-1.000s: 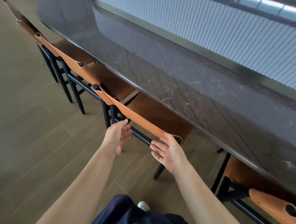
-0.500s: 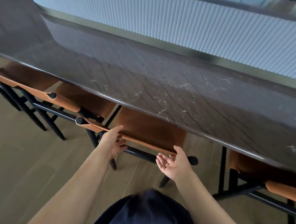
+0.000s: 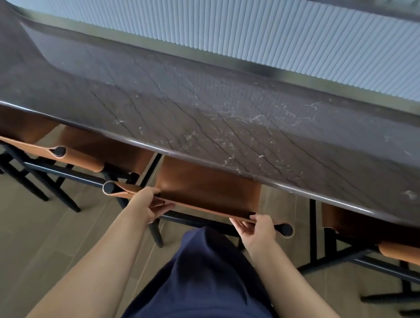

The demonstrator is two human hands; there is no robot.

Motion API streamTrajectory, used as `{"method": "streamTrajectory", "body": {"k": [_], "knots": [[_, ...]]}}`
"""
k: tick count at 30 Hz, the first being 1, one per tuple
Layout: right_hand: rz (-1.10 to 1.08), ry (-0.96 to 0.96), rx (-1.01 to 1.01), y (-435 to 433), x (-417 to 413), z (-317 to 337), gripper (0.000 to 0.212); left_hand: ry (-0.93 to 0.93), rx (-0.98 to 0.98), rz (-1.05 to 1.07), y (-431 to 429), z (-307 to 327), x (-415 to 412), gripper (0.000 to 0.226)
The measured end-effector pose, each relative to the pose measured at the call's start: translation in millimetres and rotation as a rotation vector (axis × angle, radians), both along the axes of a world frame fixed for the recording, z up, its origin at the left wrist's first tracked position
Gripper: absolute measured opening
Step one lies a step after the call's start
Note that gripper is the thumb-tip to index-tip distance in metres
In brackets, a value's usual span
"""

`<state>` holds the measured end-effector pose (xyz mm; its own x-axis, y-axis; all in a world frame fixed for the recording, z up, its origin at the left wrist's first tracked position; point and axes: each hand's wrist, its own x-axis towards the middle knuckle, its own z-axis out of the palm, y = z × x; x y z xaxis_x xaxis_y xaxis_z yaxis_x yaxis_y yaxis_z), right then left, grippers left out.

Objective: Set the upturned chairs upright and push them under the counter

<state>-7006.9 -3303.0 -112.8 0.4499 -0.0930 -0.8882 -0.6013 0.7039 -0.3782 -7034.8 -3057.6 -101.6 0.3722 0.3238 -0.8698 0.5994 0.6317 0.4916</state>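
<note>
A chair [image 3: 208,187] with a tan leather seat and back strap on a black frame stands upright in front of me, its seat partly under the dark marble counter [image 3: 207,122]. My left hand [image 3: 147,204] grips the left end of the leather back strap, fingers curled under it. My right hand [image 3: 256,228] grips the strap's right end beside the black post cap. Both hands hold the same chair back.
Another upright chair [image 3: 74,155] stands tucked to the left, with more beyond it. A further chair [image 3: 389,245] stands at the right. A ribbed white wall [image 3: 269,27] rises behind the counter. Wood floor [image 3: 13,241] lies below; my dark-trousered knee [image 3: 204,274] is raised.
My view has swung to face the counter squarely. Both hands have closed round the back strap, where before they were open beside it. The chair sits further under the counter.
</note>
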Motion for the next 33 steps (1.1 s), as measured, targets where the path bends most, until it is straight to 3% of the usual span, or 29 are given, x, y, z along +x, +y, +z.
{"method": "streamTrajectory", "body": {"k": [7, 12, 21, 28, 33], "knots": [[-0.081, -0.022, -0.08, 0.1, -6.2, -0.4, 0.028, 0.0, -0.012, 0.003, 0.5, -0.9, 1.6, 0.018], [-0.047, 0.032, -0.134, -21.0, -6.1, 0.4, 0.053, -0.006, -0.034, -0.009, -14.7, -0.7, -7.2, 0.022], [-0.085, 0.04, -0.202, -62.4, -16.2, 9.5, 0.049, -0.072, -0.047, -0.075, -49.4, -0.1, -3.5, 0.026], [-0.081, 0.041, -0.179, -107.1, -11.4, 8.7, 0.022, -0.13, -0.078, -0.11, -93.1, -8.7, 8.6, 0.016], [-0.11, 0.008, -0.146, -122.2, 7.4, 9.1, 0.022, -0.128, -0.084, -0.105, -105.9, -12.4, 24.9, 0.017]]}}
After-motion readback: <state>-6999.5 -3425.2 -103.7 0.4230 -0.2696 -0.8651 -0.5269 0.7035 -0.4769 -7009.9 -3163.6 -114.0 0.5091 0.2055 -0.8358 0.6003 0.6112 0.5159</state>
